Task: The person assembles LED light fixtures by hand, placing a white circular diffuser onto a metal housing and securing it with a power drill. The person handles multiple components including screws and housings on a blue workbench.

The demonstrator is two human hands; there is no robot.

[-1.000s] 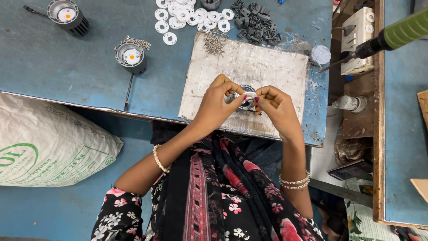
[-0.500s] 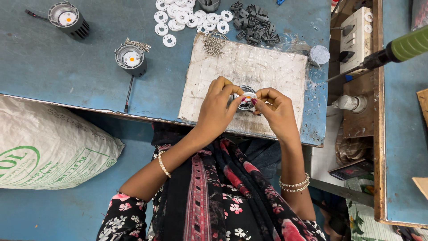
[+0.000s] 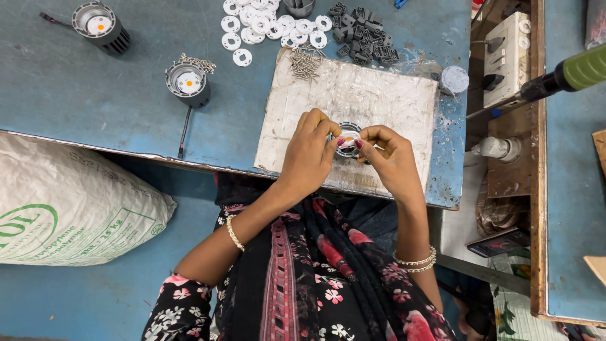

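We see both hands meet over a small round lamp that sits on a pale mat near the front edge of the blue desk; the left hand curls over the lamp's left side, its fingertips pinched at the rim; the right hand comes in from the right, thumb and forefinger pinched on the lamp's top, where a white ring with an orange centre shows between the fingers; whether a smaller part sits in that pinch we cannot tell.

At the mat's far edge lies a heap of screws; just beyond it a scatter of white rings spreads over the desk, and beside those a pile of dark grey clips; a second lamp, black with an orange-centred face, stands well to the left of the mat with a thin wire trailing toward the desk's edge; a third lamp stands further off at the far left corner.

A white sack lies below the desk on the left; to the right, past the mat, a green-handled tool reaches in over a wooden gap, and a white switch box sits nearby.
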